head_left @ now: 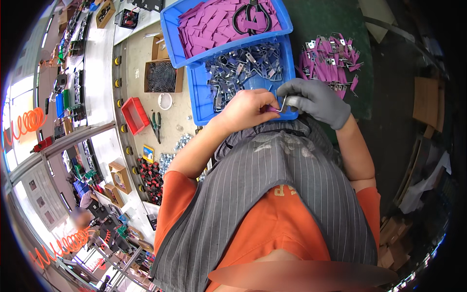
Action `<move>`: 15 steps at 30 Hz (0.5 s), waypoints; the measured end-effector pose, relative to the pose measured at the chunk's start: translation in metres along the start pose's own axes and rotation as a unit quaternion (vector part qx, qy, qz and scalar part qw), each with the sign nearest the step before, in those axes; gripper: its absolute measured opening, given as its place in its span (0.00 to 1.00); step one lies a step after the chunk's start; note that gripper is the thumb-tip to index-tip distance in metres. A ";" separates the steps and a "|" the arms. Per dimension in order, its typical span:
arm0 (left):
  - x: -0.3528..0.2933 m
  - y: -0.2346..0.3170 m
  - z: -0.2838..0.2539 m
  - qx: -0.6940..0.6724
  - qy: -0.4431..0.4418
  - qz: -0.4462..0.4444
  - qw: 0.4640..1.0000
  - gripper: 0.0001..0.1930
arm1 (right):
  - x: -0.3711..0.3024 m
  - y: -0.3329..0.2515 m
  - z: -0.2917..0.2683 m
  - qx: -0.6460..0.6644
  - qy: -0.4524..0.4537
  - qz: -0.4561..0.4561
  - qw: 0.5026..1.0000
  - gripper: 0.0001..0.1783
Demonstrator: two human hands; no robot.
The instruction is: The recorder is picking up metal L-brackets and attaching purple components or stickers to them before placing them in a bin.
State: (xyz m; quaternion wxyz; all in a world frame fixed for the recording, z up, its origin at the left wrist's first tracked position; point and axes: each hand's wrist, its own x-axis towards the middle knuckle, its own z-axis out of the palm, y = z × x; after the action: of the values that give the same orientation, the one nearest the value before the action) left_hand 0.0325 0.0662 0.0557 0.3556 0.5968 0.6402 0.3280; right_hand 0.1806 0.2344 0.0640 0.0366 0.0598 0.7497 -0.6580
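My bare left hand (247,110) pinches a small purple sleeve (273,109) over the near edge of a blue bin. My right hand (318,101), in a grey glove, grips a bent metal bracket (283,103) whose end meets the sleeve; whether it is inside cannot be made out. Beneath and beyond the hands, the blue bin (198,95) holds many loose metal brackets (245,65). A second blue bin (170,36), behind it, is filled with flat purple sleeves (206,27), with black-handled scissors (238,22) lying on them. Brackets with purple sleeves (328,65) are heaped to the right.
Left of the bins are a cardboard box with a dark coil (163,78), a red tray (134,116), green-handled pliers (155,127) and a white ring (165,101). Small metal parts (168,160) and red-black parts (150,180) lie nearer. Cardboard (428,102) stands far right.
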 end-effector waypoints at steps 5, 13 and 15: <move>0.000 -0.006 0.012 0.060 0.061 0.037 0.996 0.10 | -0.001 0.025 0.005 0.016 0.017 0.010 1.000 0.13; -0.002 -0.116 0.011 0.182 0.026 -0.126 0.975 0.10 | -0.055 0.123 -0.049 -0.284 0.347 0.031 0.893 0.10; 0.005 -0.127 0.018 0.222 -0.049 -0.113 0.967 0.10 | -0.066 0.153 -0.059 -0.348 0.372 0.137 0.850 0.12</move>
State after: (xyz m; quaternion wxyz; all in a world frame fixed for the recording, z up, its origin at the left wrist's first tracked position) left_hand -0.0203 0.0622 -0.0614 0.2800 0.6002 0.7417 0.1060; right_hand 0.2685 0.3096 -0.0697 -0.1373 0.3853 0.8714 -0.2709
